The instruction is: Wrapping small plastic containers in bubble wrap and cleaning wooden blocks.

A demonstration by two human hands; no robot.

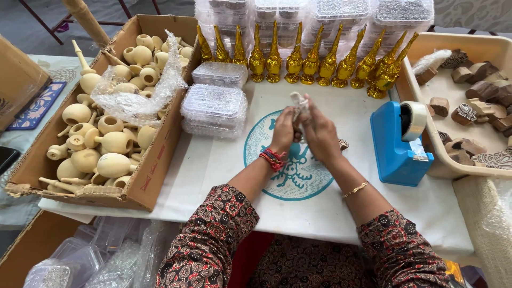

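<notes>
My left hand and my right hand meet over the middle of the white cloth, both closed around a small pale wrapped object that sticks up between the fingers. A carved wooden block peeks out just right of my right hand. Under the hands lies a teal round print on the cloth. A row of gold cone-topped figures stands behind the hands.
A cardboard box of pale wooden pots and bubble wrap sits at left. Clear plastic boxes are stacked beside it and behind the figures. A blue tape dispenser and a beige tray of carved blocks stand at right.
</notes>
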